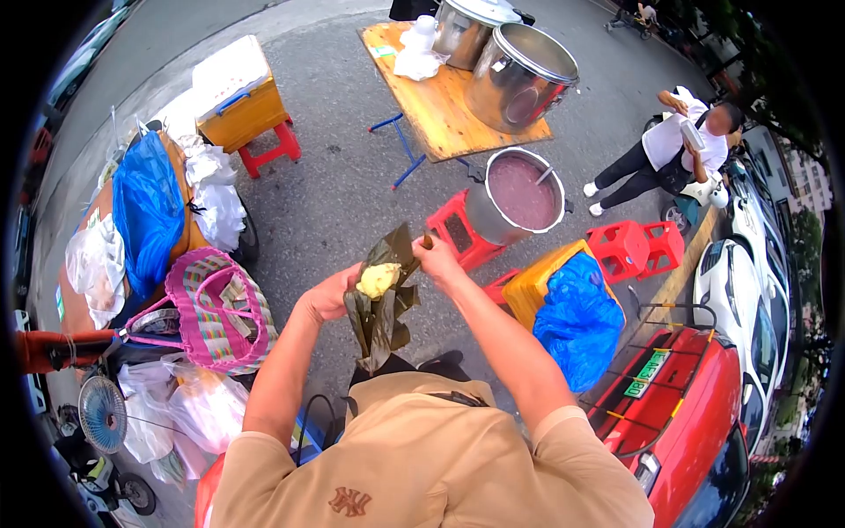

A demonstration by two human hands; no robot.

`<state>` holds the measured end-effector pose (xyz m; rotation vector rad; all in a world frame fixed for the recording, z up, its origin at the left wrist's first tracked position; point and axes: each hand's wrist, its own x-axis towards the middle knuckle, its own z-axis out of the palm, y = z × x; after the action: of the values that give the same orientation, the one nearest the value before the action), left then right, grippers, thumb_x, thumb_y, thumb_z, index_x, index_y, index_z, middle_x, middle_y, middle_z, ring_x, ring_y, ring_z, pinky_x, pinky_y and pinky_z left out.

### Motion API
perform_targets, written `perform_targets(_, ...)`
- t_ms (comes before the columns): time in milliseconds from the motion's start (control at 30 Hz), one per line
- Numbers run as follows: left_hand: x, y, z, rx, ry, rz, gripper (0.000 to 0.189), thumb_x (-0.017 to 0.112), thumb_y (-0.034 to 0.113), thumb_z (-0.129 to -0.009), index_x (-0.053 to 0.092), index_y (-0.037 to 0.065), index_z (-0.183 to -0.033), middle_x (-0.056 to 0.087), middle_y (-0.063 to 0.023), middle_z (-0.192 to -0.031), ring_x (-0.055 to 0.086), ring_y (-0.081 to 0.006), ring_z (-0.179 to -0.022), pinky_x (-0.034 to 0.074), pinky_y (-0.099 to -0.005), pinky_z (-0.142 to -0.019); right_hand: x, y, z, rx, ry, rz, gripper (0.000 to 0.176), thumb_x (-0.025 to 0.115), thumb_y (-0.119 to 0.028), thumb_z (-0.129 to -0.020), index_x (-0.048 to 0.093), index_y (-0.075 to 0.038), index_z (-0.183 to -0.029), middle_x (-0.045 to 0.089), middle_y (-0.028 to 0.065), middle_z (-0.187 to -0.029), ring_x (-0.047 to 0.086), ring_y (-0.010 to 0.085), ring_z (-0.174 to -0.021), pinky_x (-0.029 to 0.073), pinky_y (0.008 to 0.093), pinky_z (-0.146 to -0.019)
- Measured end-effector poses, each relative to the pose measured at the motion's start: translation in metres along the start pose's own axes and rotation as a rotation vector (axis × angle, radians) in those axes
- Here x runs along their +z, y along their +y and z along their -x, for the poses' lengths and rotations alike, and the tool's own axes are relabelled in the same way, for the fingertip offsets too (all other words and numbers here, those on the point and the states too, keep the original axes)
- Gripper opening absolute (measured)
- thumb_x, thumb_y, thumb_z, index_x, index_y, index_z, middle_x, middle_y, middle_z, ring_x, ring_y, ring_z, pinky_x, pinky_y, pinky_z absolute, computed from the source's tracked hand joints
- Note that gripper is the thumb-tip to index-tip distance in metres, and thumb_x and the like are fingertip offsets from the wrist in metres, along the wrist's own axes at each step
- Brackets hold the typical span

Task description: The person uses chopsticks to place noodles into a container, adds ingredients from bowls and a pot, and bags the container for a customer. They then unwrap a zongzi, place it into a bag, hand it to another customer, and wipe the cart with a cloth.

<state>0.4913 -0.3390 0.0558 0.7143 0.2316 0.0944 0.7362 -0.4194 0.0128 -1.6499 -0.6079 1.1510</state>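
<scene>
Dark green wrapping leaves (365,322) hang in front of my body, opened out, with a pale yellow lump of food (378,280) lying on them. My left hand (333,295) grips the leaves from the left side, its fingers partly hidden behind them. On the other side, my right hand (436,262) is closed at the leaves' upper right edge, with a small brown tip (429,240) showing above its fingers. Beyond my right hand, a metal pot of purplish porridge-like food (525,195) with a ladle handle in it stands on a red stool (459,231).
A wooden folding table (431,110) holds large steel pots (515,88). At left are a pink woven basket (216,308), blue plastic (151,198) and a fan (102,414). To the right stand a blue-covered yellow box (576,308), a red vehicle (678,414) and a person (678,145).
</scene>
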Motion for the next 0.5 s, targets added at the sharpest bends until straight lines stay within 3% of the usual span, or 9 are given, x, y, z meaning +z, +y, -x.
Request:
perform_targets(33, -0.001, 0.003, 0.002, 0.006, -0.012, -0.004, 0.092, 0.091, 0.019, -0.074, 0.04, 0.006, -0.15, 0.054, -0.0057, -0.145, 0.054, -0.0181, -0.13, 0.044, -0.0374, -0.111, 0.004, 0.039, -0.016, -0.003, -0.047, -0.09, 0.011, 0.073, -0.016, -0.093, 0.064, -0.009, -0.092, 0.06, -0.0032, -0.083, 0.053, 0.0087, -0.078, 0.044, 0.029, -0.072)
perform_targets(167, -0.014, 0.011, 0.013, 0.025, -0.041, 0.098, 0.093, 0.09, 0.02, -0.076, 0.038, 0.005, -0.152, 0.055, -0.0061, -0.145, 0.055, -0.0178, -0.129, 0.045, -0.0368, -0.11, 0.043, 0.049, 0.013, 0.095, -0.128, -0.253, 0.015, 0.073, -0.02, -0.094, 0.064, -0.008, -0.094, 0.06, -0.0028, -0.081, 0.054, 0.0091, -0.077, 0.045, 0.0277, -0.073)
perform_targets(233, -0.025, 0.018, 0.021, 0.041, 0.0, 0.061, 0.09, 0.089, 0.02, -0.077, 0.04, 0.005, -0.15, 0.056, -0.0057, -0.143, 0.056, -0.0182, -0.128, 0.046, -0.0369, -0.109, 0.044, 0.053, 0.018, 0.38, -0.189, -0.159, 0.022, 0.072, -0.026, -0.095, 0.065, -0.006, -0.1, 0.061, -0.0021, -0.084, 0.055, 0.0098, -0.08, 0.046, 0.0274, -0.074)
perform_targets(267, -0.032, 0.022, 0.026, 0.049, 0.012, 0.05, 0.089, 0.089, 0.02, -0.077, 0.041, 0.005, -0.15, 0.056, -0.0055, -0.143, 0.056, -0.0181, -0.128, 0.046, -0.0368, -0.109, 0.046, 0.056, 0.015, 0.375, -0.205, -0.151, 0.022, 0.072, -0.026, -0.095, 0.065, -0.006, -0.1, 0.061, -0.0021, -0.084, 0.055, 0.0098, -0.08, 0.046, 0.0274, -0.074)
perform_targets(333, -0.038, 0.039, 0.039, 0.069, 0.039, 0.062, 0.088, 0.089, 0.021, -0.077, 0.041, 0.006, -0.149, 0.056, -0.0053, -0.142, 0.057, -0.0178, -0.127, 0.046, -0.0366, -0.109, 0.048, 0.063, 0.001, 0.103, 0.094, 0.281, 0.046, 0.073, -0.037, -0.094, 0.061, -0.005, -0.124, 0.066, 0.002, -0.099, 0.058, 0.0089, -0.082, 0.046, 0.0269, -0.067)
perform_targets(367, -0.042, 0.046, 0.043, 0.074, 0.055, 0.078, 0.088, 0.089, 0.021, -0.077, 0.042, 0.006, -0.149, 0.056, -0.0052, -0.141, 0.057, -0.0175, -0.126, 0.047, -0.0364, -0.108, 0.042, 0.059, -0.007, 0.102, 0.081, 0.289, 0.046, 0.073, -0.037, -0.094, 0.061, -0.005, -0.124, 0.066, 0.002, -0.099, 0.058, 0.0089, -0.082, 0.046, 0.0269, -0.067)
perform_targets(400, -0.051, 0.049, 0.044, 0.085, 0.065, 0.083, 0.088, 0.089, 0.021, -0.077, 0.042, 0.006, -0.149, 0.056, -0.0052, -0.141, 0.057, -0.0175, -0.126, 0.047, -0.0364, -0.108, 0.036, 0.041, -0.014, 0.07, 0.076, 0.158, 0.05, 0.071, -0.041, -0.095, 0.059, -0.005, -0.127, 0.066, 0.002, -0.104, 0.059, 0.0085, -0.083, 0.046, 0.0255, -0.066)
perform_targets(467, -0.069, 0.057, 0.046, 0.075, 0.083, -0.011, 0.094, 0.088, 0.037, -0.079, 0.038, 0.005, -0.152, 0.053, -0.0056, -0.145, 0.055, -0.0177, -0.128, 0.046, -0.0358, -0.108, 0.044, -0.008, -0.016, 0.043, 0.059, 0.023, 0.054, 0.07, -0.045, -0.095, 0.057, -0.006, -0.13, 0.066, 0.0021, -0.108, 0.059, 0.0081, -0.085, 0.046, 0.0241, -0.066)
perform_targets(500, -0.076, 0.063, 0.045, 0.08, 0.093, -0.012, 0.094, 0.088, 0.037, -0.079, 0.038, 0.005, -0.152, 0.053, -0.0056, -0.145, 0.055, -0.0177, -0.128, 0.046, -0.0358, -0.108, 0.051, -0.042, -0.013, 0.161, -0.102, -0.235, 0.055, 0.069, -0.045, -0.096, 0.055, -0.006, -0.133, 0.065, 0.0015, -0.106, 0.058, 0.0079, -0.085, 0.046, 0.0242, -0.068)
